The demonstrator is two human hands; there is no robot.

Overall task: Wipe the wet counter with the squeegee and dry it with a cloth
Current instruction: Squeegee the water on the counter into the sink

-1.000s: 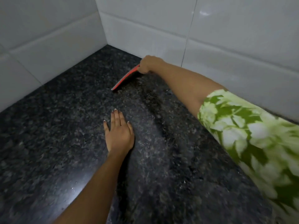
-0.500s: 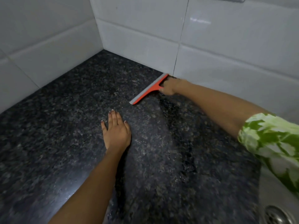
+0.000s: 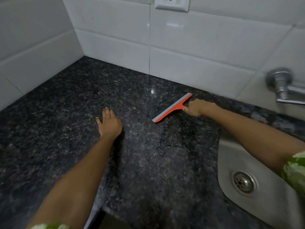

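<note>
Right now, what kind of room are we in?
Most likely a kitchen: a dark granite counter, a steel sink with a wall tap, and white wall tiles with a socket.

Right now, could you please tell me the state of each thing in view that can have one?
Orange squeegee with grey blade: blade down on the counter, handle gripped.
Right hand: closed around the squeegee handle.
Left hand: open, flat on the counter.
Dark speckled granite counter: wet, with a water patch below the blade.
Steel sink: no water running in that I can see.
Chrome wall tap: no flow visible.
</note>
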